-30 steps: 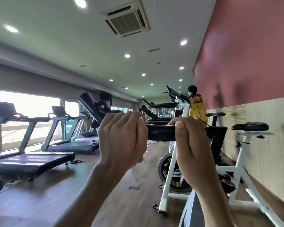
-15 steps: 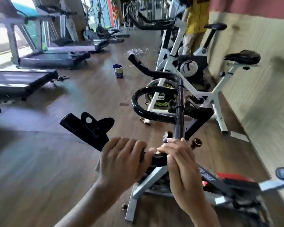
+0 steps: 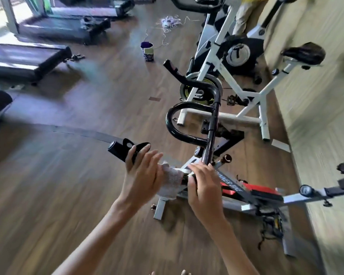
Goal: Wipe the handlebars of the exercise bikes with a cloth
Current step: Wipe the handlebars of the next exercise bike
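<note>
Handlebar stays gripped by right hand; left hand has opened, pressing grey cloth.

Bare left hand, bare right hand

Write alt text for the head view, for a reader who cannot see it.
On the handlebar of a spin bike, the left hand rests on a grey cloth and the right hand grips the bar. Another bike and treadmills stand behind.

Forearms reach forward side by side; left hand with fingers nearly straight, right hand curled round the handlebar.
</note>
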`<state>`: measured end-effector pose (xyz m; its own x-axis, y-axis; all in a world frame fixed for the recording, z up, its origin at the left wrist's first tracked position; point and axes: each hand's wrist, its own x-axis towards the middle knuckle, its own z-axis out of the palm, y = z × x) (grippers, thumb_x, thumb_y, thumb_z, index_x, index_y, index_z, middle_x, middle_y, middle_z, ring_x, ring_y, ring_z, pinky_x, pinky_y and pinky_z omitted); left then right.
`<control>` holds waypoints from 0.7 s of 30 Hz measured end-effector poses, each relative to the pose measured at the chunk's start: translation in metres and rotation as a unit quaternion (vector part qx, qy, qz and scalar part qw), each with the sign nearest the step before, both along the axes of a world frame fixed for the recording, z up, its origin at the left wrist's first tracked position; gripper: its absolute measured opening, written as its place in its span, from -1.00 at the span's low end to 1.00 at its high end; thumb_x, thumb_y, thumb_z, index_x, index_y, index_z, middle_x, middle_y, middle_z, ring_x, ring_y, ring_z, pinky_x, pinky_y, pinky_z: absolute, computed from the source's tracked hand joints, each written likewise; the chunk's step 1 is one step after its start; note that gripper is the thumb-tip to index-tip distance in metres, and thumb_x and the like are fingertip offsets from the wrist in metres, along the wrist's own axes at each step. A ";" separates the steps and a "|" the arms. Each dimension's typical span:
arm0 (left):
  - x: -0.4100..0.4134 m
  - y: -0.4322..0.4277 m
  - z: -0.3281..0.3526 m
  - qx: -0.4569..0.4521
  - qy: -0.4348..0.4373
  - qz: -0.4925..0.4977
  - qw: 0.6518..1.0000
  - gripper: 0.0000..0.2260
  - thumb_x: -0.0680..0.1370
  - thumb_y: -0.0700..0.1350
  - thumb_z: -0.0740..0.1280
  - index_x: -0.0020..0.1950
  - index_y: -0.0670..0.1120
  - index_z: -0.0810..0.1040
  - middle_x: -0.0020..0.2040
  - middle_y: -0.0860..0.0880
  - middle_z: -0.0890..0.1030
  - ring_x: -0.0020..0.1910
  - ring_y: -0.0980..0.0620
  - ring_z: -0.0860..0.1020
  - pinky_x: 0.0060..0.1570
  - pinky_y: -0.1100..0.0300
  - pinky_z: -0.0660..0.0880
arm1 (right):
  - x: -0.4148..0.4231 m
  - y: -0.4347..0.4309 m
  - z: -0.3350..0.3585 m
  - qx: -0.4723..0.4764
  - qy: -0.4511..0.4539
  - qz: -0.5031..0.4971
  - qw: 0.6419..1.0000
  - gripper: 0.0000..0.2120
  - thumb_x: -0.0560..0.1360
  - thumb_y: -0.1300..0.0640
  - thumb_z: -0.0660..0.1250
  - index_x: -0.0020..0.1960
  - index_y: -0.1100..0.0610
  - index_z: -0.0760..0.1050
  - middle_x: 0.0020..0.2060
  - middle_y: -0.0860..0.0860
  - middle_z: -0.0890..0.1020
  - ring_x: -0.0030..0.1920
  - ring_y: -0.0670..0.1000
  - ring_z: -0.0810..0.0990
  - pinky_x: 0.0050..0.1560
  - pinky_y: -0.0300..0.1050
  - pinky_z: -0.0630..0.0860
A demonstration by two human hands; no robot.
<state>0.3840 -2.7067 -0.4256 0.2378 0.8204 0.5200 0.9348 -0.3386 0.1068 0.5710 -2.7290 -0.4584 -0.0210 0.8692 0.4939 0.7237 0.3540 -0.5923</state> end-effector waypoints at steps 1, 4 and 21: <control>-0.014 -0.001 0.001 0.000 0.019 0.015 1.000 -0.67 0.58 -0.11 0.10 0.13 -0.16 0.61 0.15 -0.06 0.62 0.34 -0.07 0.49 0.47 -0.02 0.10 | -0.011 -0.003 0.005 0.015 -0.019 -0.018 1.000 -0.68 0.56 0.12 0.18 0.22 0.21 0.54 0.13 0.10 0.62 0.25 0.04 0.47 0.33 0.13 0.38; -0.040 -0.008 -0.001 -0.014 0.103 -0.010 0.995 -0.64 0.58 -0.12 0.07 0.17 -0.18 0.60 0.25 -0.09 0.59 0.43 -0.05 0.42 0.51 0.01 0.07 | -0.053 -0.008 0.014 -0.011 -0.098 -0.009 0.995 -0.60 0.58 -0.03 0.19 0.30 0.18 0.49 0.20 0.10 0.59 0.27 0.10 0.48 0.38 0.07 0.30; -0.018 -0.014 -0.023 -0.015 0.124 -0.003 0.992 -0.61 0.62 0.04 0.13 0.22 -0.16 0.60 0.22 -0.03 0.62 0.45 -0.06 0.39 0.51 -0.14 -0.01 | -0.008 -0.026 -0.030 -0.031 -0.108 -0.066 0.991 -0.50 0.64 0.00 0.05 0.51 0.20 0.20 0.52 0.16 0.25 0.56 0.14 0.12 0.53 0.11 0.14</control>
